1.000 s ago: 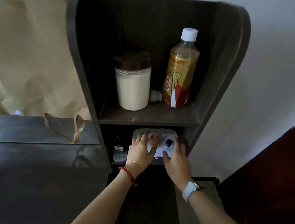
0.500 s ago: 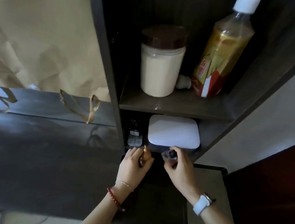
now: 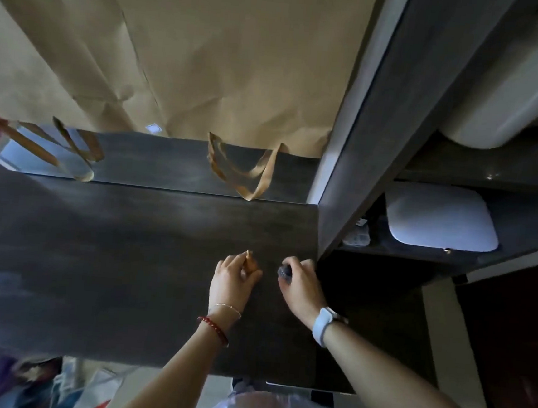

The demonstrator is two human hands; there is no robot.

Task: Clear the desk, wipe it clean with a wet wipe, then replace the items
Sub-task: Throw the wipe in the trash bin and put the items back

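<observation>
Shelf unit (image 3: 355, 166): dark wood, standing at the right end of the desk; two compartments in view.
Lower compartment: holds a white rounded flat case (image 3: 438, 218), lying flat; small pale items (image 3: 357, 234) lie just to its left, too dim to identify.
Upper compartment: a pale jar (image 3: 511, 91) stands on the shelf board, only partly in frame.
Desk (image 3: 92, 269): dark surface, streaked sheen across it.
Left hand (image 3: 233, 282): over the desk near its right end, fingers curled, pinching a small tan object (image 3: 249, 260) that sticks up past the fingertips.
Right hand (image 3: 301, 284): just beside the shelf unit's side panel, fingers curled round a small dark round object (image 3: 284, 273); watch on the wrist.
Back of desk: brown paper (image 3: 209, 52) hangs behind; a paper bag handle (image 3: 247, 172) rests on the rear ledge.
Left rear corner: pencils in a clear holder (image 3: 38, 148), blurred.
Obstructions: shelf side panel stands close to the right hand.
</observation>
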